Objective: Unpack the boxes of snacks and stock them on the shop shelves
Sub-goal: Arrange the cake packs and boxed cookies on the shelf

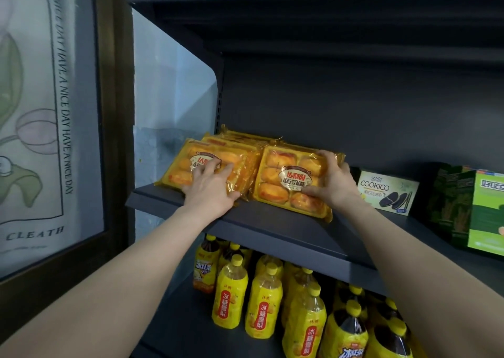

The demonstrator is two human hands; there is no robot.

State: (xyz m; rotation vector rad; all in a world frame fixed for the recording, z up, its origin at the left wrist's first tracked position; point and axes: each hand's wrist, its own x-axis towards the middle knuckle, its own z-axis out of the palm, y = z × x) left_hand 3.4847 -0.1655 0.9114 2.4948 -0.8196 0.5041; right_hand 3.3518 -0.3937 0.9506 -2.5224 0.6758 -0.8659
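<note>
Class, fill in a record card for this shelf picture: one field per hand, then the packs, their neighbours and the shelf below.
left hand: fingers spread on the left cake pack
right hand: grips the right cake pack at its right edge
packs: side by side on the grey shelf, more behind
neighbours: Cookico box, then green boxes, to the right
shelf below: yellow-capped bottles

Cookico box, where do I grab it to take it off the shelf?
Pinch the Cookico box by its top edge, coming from the front. It stands face-out with that edge free, while the right hand crowds its left side.
</note>
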